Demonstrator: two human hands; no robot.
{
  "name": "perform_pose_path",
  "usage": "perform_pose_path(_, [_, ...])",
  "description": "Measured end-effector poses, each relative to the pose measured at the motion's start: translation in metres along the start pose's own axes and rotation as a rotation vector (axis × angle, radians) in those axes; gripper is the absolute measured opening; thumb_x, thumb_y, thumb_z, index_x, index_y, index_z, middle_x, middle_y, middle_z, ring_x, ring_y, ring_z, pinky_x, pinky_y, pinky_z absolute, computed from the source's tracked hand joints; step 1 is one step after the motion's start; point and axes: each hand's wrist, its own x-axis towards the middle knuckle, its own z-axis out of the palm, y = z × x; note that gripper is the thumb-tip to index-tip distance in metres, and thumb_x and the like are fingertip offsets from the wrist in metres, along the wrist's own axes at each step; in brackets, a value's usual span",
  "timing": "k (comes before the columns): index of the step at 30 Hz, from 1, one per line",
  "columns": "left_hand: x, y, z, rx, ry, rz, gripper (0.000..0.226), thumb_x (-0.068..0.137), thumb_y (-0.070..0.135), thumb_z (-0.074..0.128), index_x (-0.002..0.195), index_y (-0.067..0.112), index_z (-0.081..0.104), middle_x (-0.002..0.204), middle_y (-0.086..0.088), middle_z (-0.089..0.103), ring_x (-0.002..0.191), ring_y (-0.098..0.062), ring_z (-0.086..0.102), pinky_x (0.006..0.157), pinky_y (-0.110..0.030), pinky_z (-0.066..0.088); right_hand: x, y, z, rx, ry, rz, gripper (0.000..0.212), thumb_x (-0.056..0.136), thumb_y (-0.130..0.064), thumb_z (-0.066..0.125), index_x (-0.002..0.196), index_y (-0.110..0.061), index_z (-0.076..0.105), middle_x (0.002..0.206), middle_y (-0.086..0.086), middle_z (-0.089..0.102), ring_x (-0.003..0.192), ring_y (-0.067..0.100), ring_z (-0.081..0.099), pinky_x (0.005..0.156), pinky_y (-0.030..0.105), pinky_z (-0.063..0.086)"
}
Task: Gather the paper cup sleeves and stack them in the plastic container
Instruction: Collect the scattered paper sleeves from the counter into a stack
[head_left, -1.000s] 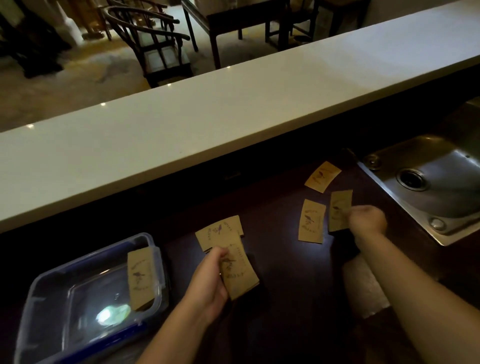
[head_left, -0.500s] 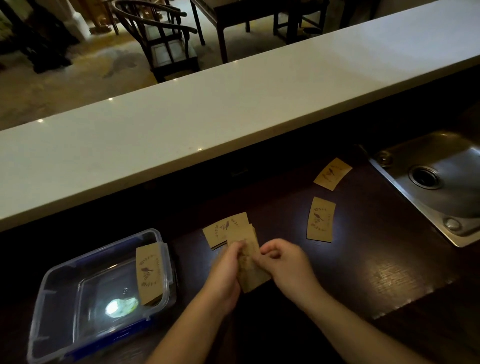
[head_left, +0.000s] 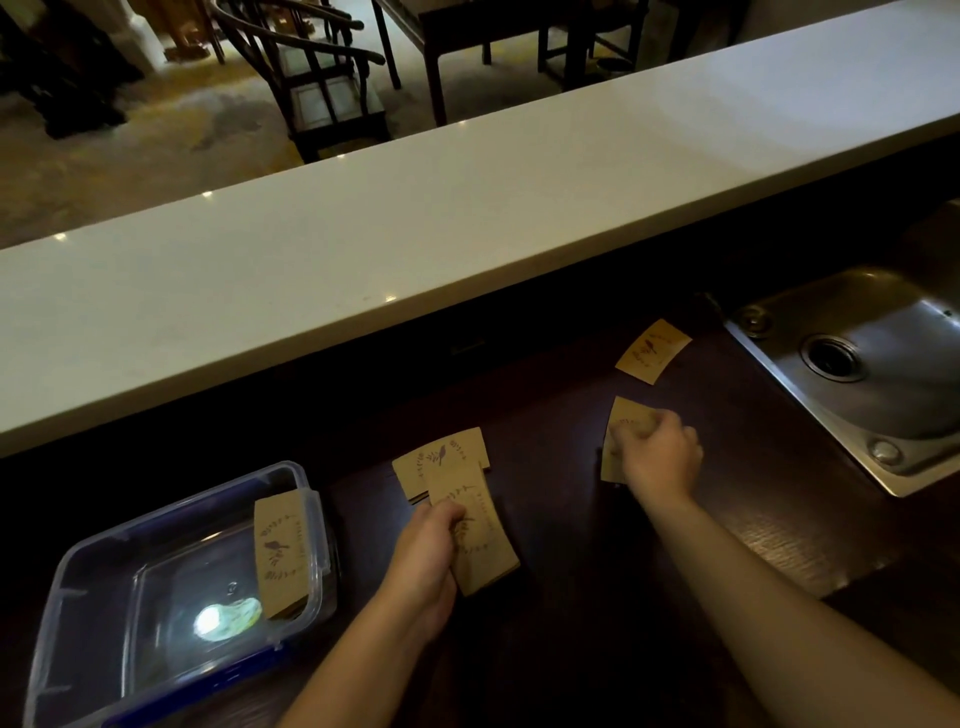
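Note:
My left hand (head_left: 428, 561) grips a small stack of brown paper cup sleeves (head_left: 480, 535) just above the dark counter. One more sleeve (head_left: 439, 460) lies flat behind that stack. My right hand (head_left: 657, 457) rests on a sleeve (head_left: 621, 415) to the right, fingers curled over it. Another sleeve (head_left: 652, 351) lies further back near the sink. A clear plastic container (head_left: 67, 613) with blue trim sits at the left, with one sleeve (head_left: 280, 556) leaning against its right wall.
A steel sink (head_left: 883, 358) is set into the counter at the right. A long white bar top (head_left: 415, 218) runs across behind the dark work surface (head_left: 571, 597). Chairs and a table stand beyond it.
My right hand has left the stack in my left hand and reached right onto the sleeve on the counter. The left hand still holds the stack.

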Motion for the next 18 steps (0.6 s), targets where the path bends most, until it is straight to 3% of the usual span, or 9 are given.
perform_pose_path(4, [-0.003,0.003,-0.001,-0.002,-0.005,0.002,0.022,0.095,0.010,0.044,0.114,0.008,0.055,0.093,-0.013,0.066,0.083,-0.027,0.063,0.065,-0.038,0.050,0.007,0.005,0.008,-0.297,-0.042,-0.018,0.056,0.082,-0.035,0.069,0.125,-0.006,0.047,0.128,0.025,0.051,0.118,0.045,0.045,0.096,0.047,0.041])
perform_pose_path(8, [-0.006,0.006,-0.003,-0.031,-0.003,-0.022,0.029,0.094,0.017,0.046,0.120,0.008,0.054,0.107,-0.018,0.065,0.097,-0.032,0.062,0.076,-0.044,0.052,0.016,0.001,0.008,-0.264,-0.061,0.055,0.054,0.081,-0.025,0.070,0.126,-0.006,0.048,0.126,0.025,0.053,0.116,0.043,0.050,0.096,0.049,0.045])
perform_pose_path(11, [-0.010,0.009,-0.004,-0.064,-0.025,-0.041,0.035,0.093,0.027,0.046,0.122,0.010,0.058,0.111,-0.017,0.067,0.101,-0.032,0.063,0.081,-0.045,0.052,0.021,-0.002,0.001,0.164,-0.112,0.183,0.026,0.085,-0.009,0.066,0.110,-0.003,0.062,0.108,0.019,0.066,0.088,0.031,0.063,0.077,0.044,0.055])
perform_pose_path(14, [-0.008,0.010,-0.005,-0.080,-0.016,-0.035,0.038,0.094,0.034,0.046,0.122,0.013,0.061,0.104,-0.013,0.069,0.096,-0.028,0.064,0.081,-0.044,0.051,0.009,-0.016,-0.012,0.794,-0.347,0.340,0.015,0.085,0.006,0.061,0.097,-0.001,0.067,0.089,0.015,0.070,0.073,0.023,0.065,0.073,0.041,0.057])
perform_pose_path(16, [-0.007,0.010,-0.006,-0.084,-0.012,-0.024,0.040,0.094,0.038,0.045,0.121,0.015,0.063,0.103,-0.012,0.071,0.097,-0.027,0.066,0.081,-0.044,0.052,-0.006,-0.032,-0.019,0.944,-0.575,0.287,0.016,0.088,0.006,0.057,0.096,-0.003,0.067,0.085,0.014,0.073,0.076,0.023,0.070,0.068,0.037,0.062])
perform_pose_path(18, [-0.005,0.009,-0.004,-0.073,-0.021,-0.013,0.042,0.095,0.042,0.042,0.120,0.017,0.065,0.104,-0.011,0.073,0.097,-0.026,0.067,0.079,-0.043,0.053,-0.030,-0.047,-0.022,0.846,-0.758,0.108,0.018,0.089,0.003,0.057,0.097,-0.007,0.070,0.084,0.009,0.078,0.078,0.021,0.074,0.058,0.028,0.061])
